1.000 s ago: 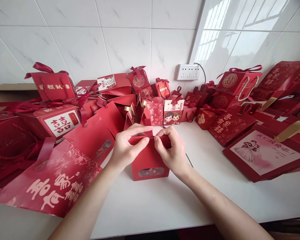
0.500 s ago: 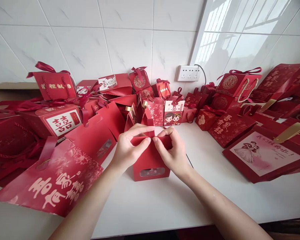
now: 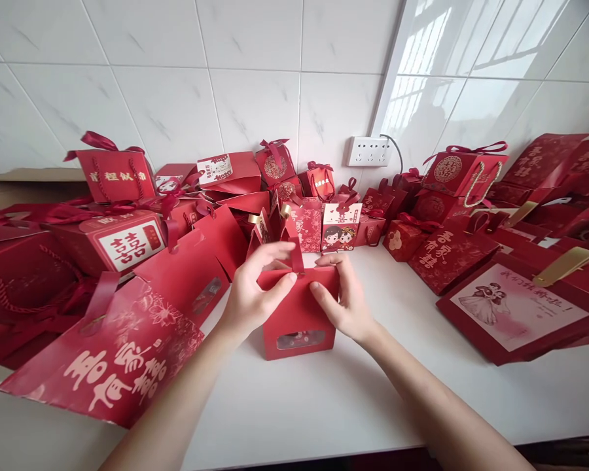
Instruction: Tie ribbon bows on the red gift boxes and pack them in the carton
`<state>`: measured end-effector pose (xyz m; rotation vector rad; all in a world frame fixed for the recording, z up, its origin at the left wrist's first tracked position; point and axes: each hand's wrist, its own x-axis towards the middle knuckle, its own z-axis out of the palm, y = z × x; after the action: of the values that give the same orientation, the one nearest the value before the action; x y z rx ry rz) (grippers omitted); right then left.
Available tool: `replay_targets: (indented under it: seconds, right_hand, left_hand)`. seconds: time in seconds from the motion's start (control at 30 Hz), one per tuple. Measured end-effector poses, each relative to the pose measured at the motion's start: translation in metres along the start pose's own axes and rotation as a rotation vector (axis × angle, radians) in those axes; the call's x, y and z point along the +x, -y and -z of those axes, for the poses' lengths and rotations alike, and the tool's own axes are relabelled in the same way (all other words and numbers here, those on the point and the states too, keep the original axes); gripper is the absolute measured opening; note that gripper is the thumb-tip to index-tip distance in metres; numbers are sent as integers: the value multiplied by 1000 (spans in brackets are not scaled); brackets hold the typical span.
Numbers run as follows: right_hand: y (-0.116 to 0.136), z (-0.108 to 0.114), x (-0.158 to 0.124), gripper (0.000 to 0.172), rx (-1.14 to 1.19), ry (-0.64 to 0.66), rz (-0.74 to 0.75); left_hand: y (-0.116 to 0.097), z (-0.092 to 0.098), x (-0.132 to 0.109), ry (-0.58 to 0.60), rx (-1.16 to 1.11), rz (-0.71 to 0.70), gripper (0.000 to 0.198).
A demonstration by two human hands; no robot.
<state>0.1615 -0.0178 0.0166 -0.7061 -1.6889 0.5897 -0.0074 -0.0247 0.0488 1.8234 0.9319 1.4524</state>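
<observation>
A red gift box (image 3: 299,311) with a sloping top and a clear oval window (image 3: 301,339) low on its front stands upright on the white table. A dark red ribbon handle (image 3: 296,256) rises from its top edge. My left hand (image 3: 252,294) grips the top at the left, its thumb on the front beside the ribbon and its fingers behind. On the right, my right hand (image 3: 346,297) has its thumb against the front panel and its fingers curled over the top edge. Behind the box, part of those fingers is hidden.
Red gift boxes crowd both sides and the back of the white table (image 3: 285,418). A large floral box (image 3: 127,360) lies at the left, and one with a couple picture (image 3: 515,304) at the right. A power strip (image 3: 370,152) is mounted on the tiled wall (image 3: 255,98).
My right thumb and fingers have moved right, away from the ribbon. More of the ribbon handle shows now. My left hand stays at the box's top. The view has tilted slightly upward.
</observation>
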Motion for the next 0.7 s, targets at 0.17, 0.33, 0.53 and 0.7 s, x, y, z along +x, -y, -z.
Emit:
replay_targets:
  seconds: [0.17,0.33,0.53,0.7]
  right_hand:
    - [-8,17,14,21,322,-411,-194]
    - [-18,29,24,25,528,-764,-156]
    - [-19,21,25,31,689,-693,-149]
    - [-18,19,24,36,716,-590,-96]
  left_hand:
    - [22,-2,0,4,-157,45,82]
    - [26,-15,-6,98,-208,169,85]
    - [22,-21,-11,-48,237,-406,74]
    - [28,-15,-8,-62,307,-615,73]
